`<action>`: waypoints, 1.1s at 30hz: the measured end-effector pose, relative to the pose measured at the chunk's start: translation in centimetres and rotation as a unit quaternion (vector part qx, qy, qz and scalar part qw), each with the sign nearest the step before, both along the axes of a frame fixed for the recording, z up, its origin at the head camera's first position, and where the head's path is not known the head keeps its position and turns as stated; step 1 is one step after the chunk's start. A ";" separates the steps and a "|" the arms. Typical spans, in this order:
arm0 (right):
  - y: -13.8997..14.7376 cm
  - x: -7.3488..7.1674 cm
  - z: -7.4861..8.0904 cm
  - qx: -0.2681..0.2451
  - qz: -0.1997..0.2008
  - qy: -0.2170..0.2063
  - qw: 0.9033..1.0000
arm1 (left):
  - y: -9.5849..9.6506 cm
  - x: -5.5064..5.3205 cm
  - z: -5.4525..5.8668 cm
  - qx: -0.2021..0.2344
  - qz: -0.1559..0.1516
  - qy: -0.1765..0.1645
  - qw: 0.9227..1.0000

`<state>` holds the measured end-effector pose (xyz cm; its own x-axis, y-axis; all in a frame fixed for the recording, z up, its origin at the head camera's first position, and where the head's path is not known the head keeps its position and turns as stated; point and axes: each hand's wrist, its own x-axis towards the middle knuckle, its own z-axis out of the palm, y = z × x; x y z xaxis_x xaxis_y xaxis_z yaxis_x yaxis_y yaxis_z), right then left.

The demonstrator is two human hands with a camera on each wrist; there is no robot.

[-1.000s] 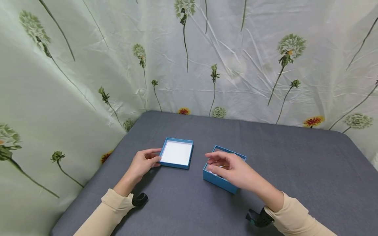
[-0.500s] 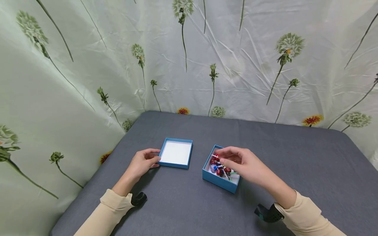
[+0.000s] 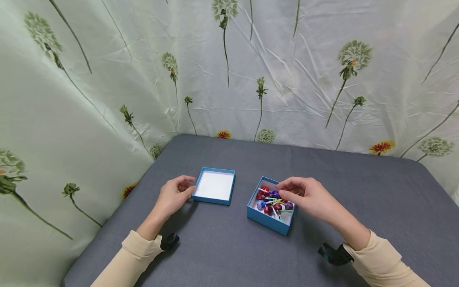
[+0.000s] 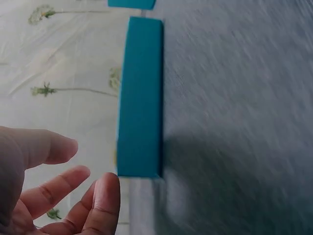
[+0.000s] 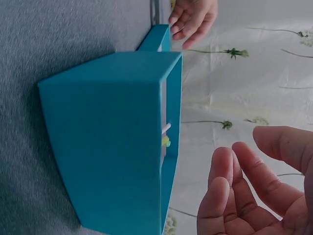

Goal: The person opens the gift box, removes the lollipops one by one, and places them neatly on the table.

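Observation:
A blue box (image 3: 267, 222) holds several lollipops (image 3: 274, 201) in red, purple and blue wrappers. To its left lies a shallow blue box lid (image 3: 215, 186), white inside and facing up. My left hand (image 3: 173, 195) is at the lid's left edge, its thumb and fingers apart with nothing between them in the left wrist view. Over the right rim of the box hovers my right hand (image 3: 311, 196), fingers loosely bent and holding nothing. In the right wrist view the box wall (image 5: 105, 147) hides most of the lollipops, and a few stick ends (image 5: 166, 139) show.
Both boxes stand on a table with a grey cloth (image 3: 229, 251). A pale curtain with dandelion prints (image 3: 287, 79) hangs behind and along the left side. Black wrist cameras (image 3: 337, 255) sit below both sleeves.
My right hand has drawn back rightward from over the box, uncovering the lollipops. My left hand's fingers have lifted slightly off the lid's edge. Box and lid stay in place.

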<state>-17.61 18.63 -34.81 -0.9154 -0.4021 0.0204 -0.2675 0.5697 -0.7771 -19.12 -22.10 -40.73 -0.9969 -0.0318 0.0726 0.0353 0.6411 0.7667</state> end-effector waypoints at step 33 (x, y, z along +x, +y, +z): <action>0.0 -1.8 0.0 0.090 0.016 -0.009 0.996 | 8.9 1.6 0.4 0.066 -0.234 -0.026 0.970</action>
